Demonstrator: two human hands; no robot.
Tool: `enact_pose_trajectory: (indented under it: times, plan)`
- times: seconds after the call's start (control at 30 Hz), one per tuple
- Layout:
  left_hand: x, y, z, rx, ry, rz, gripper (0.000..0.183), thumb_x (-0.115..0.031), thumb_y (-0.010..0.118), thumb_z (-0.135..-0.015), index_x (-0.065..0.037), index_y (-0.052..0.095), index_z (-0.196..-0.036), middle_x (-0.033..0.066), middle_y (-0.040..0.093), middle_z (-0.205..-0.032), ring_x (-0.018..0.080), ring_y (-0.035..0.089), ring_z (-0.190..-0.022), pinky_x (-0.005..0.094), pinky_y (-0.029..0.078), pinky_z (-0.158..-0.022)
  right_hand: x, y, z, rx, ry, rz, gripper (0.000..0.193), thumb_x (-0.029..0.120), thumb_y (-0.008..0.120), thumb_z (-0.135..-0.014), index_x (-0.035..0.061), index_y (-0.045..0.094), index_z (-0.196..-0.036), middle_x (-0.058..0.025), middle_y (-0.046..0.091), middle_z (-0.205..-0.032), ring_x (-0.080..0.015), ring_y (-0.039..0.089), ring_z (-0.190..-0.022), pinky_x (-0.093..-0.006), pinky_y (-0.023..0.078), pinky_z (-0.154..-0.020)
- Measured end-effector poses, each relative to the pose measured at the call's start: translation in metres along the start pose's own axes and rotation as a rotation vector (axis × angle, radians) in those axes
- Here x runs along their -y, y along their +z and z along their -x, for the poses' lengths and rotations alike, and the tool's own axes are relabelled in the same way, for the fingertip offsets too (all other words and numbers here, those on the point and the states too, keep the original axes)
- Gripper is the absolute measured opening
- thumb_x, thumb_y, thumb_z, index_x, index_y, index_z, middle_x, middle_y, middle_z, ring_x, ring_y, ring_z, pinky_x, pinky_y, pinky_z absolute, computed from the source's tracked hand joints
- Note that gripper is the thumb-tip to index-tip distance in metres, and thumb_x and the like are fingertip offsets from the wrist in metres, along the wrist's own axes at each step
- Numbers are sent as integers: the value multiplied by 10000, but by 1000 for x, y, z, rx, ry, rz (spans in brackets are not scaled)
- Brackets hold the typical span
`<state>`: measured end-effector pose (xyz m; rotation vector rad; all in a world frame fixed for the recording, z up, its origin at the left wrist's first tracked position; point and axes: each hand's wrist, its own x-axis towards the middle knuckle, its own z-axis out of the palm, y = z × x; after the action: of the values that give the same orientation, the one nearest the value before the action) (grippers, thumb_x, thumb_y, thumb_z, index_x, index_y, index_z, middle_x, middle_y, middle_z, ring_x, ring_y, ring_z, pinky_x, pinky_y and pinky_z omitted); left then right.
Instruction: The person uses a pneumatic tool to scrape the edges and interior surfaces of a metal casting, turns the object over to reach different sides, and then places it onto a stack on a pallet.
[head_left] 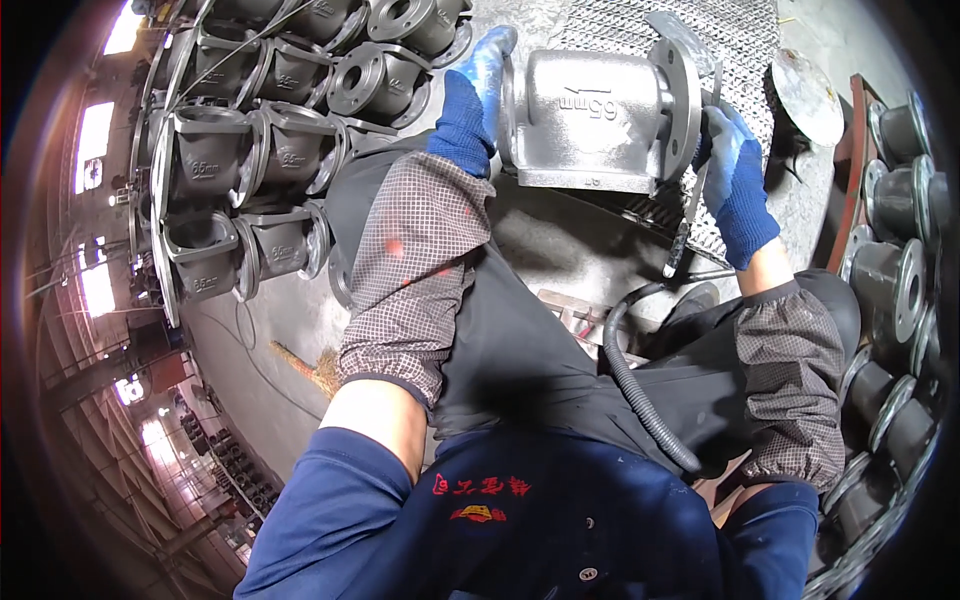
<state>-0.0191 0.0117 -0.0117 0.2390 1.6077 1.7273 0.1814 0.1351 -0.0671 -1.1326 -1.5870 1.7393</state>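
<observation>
A grey cast-metal valve body with round end flanges lies on its side ahead of me, its lower edge facing me. In a blue glove, my left hand grips the flange at its left end. My right hand, also gloved in blue, is closed at the right flange, its fingertips partly hidden behind the rim. A slim dark rod stands between the right flange and my right hand, reaching down toward me. Under the valve body lies a patterned metal plate.
Many similar valve bodies are stacked to the left. More flanged castings line the right side. A ribbed hose crosses my right leg. A brush-like bundle lies on the floor to the left. A round pale disc sits beyond my right hand.
</observation>
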Motion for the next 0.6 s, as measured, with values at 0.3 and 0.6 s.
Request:
enact_pose_trajectory:
  times: [0.3,0.6]
  plan:
    - [-1,29,14,186,100,-211,454,-275,656,-780,13,579,-1123,70,608,-1006,162,576,-896,253,464,-779,38,-44,-13,-184,-119,-240,300,119,414,-916,13,533,-1171,-116,647,-947,-112,607,-714,-183,460,-608]
    - [3,77,51,631,776,-1122,626,-298,677,-707,-101,488,-1270,182,608,-1021,267,614,-903,322,479,-795,44,-70,14,0,-105,-178,329,231,503,-888,18,570,-1129,-111,659,-840,-93,575,-670,-180,436,-580]
